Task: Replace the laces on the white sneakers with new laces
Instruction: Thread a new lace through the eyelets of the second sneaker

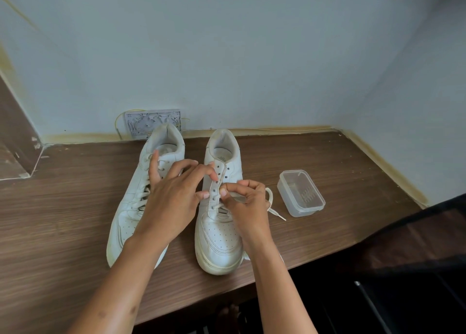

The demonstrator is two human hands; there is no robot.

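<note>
Starting at the left, the left sneaker [133, 207] sits laced on the wooden table [340, 190], toe toward the person, its white leather scuffed and a bit yellowed along the sole. The left hand [171, 197] reaches across over it, fingers curled, the fingertip [214, 176] and thumb pinching the eyelet flap of the right sneaker [219, 232]. That shoe stands just beside the first, also toe toward the person, with perforated toe box, dingy rim, and most of its upper eyelets showing bare. Only the lowest holes carry a lace [273, 209], white and flat. The right hand [248, 202] is clenched around that lace at the middle of the shoe's throat, thumb and forefinger nipping it close to an eyelet. The loose end loops out from behind the hand and trails on the table to the right, its tip lying near a clear plastic box [301, 193] with its lid on. Behind the shoes, a grey plate [141, 121] with thin wires sits on the pale wall.
</note>
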